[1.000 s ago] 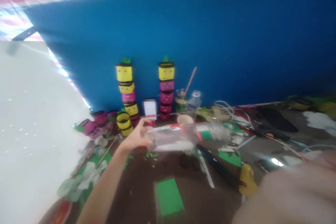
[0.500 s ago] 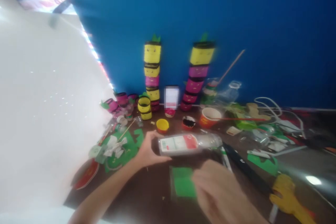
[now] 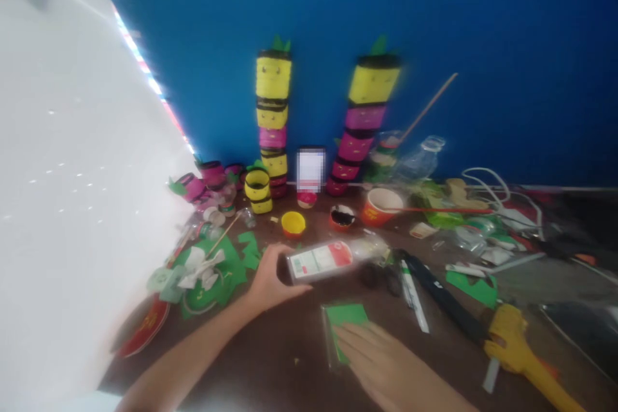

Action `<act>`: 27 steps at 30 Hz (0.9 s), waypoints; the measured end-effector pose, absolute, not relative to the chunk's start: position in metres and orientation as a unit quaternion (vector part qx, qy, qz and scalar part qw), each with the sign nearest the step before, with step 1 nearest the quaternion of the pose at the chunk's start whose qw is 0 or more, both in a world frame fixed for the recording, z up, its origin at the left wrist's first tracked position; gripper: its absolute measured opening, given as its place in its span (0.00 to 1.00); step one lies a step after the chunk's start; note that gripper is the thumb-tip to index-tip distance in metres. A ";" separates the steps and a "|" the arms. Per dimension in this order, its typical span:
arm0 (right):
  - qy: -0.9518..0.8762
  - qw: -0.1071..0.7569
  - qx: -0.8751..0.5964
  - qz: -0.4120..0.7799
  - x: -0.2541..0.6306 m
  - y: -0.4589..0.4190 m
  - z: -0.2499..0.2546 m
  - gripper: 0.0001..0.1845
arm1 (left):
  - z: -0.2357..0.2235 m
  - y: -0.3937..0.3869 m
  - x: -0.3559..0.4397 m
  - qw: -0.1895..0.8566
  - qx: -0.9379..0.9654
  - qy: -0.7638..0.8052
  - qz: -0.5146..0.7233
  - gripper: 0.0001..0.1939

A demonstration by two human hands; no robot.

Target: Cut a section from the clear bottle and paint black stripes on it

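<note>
bottle point(image 3: 324, 259) lies in curled left hand point(image 3: 271, 278), flat right hand point(image 3: 369, 346) over sheet point(image 3: 347, 314).

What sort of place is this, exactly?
Probably a craft workspace: there's what looks like a yellow glue gun, a cut green piece, and a tall stack of decorated containers.

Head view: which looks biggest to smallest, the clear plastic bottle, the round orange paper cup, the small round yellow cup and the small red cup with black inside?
1. Clear plastic bottle
2. Orange paper cup
3. Small yellow cup and small red cup: they look too alike to rank.
</note>
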State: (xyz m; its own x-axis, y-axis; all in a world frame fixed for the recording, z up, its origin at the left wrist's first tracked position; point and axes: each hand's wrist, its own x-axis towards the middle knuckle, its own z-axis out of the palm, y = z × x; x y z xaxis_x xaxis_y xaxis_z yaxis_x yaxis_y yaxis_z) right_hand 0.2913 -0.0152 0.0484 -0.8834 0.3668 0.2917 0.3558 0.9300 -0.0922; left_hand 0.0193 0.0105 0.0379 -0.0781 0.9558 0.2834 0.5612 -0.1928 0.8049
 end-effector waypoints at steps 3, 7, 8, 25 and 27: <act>-0.964 0.168 -0.205 0.015 0.298 -0.002 0.058 0.18 | 0.032 0.008 0.018 0.220 0.642 0.604 0.417 0.36; -0.954 0.151 -0.251 -0.061 0.310 0.032 0.064 0.19 | 0.026 0.006 0.016 0.202 0.626 0.622 0.425 0.42; -0.954 0.143 -0.254 -0.075 0.314 0.039 0.063 0.19 | 0.026 0.006 0.015 0.199 0.624 0.623 0.427 0.43; -0.870 0.272 -0.406 0.070 0.308 0.075 0.094 0.11 | 0.027 0.011 0.020 0.247 0.678 0.578 0.381 0.35; -0.879 0.264 -0.379 0.121 0.286 0.072 0.103 0.09 | 0.027 0.013 0.019 0.247 0.689 0.563 0.383 0.34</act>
